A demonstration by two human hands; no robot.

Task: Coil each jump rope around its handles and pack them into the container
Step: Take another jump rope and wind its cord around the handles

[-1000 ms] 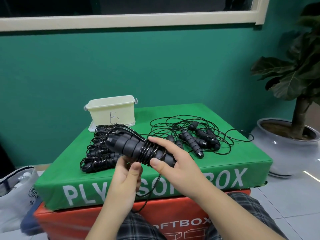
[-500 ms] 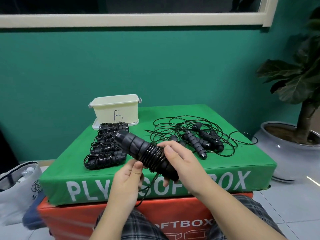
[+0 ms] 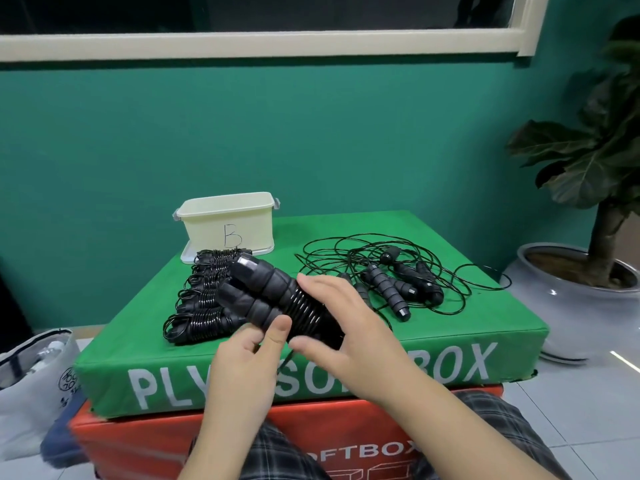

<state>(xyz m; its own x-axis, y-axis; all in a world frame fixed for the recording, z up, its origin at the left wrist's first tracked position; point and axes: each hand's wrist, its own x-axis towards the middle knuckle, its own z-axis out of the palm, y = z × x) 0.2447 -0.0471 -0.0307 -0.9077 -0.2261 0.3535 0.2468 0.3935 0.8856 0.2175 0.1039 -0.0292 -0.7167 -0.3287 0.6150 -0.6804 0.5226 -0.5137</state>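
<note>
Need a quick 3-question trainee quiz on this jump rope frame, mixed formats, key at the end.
1. True or false: the cream container marked B stands at the far left corner of the green box.
2. Multiple choice: the uncoiled ropes lie (a) inside the container, (b) spread on the box's right side, (c) on the floor.
3. Short answer: what do the left hand and right hand hold?

Key:
1. True.
2. b.
3. A pair of handles side by side with cord wound round them; the coiled bundles lie behind it, on the left of the box.
</note>
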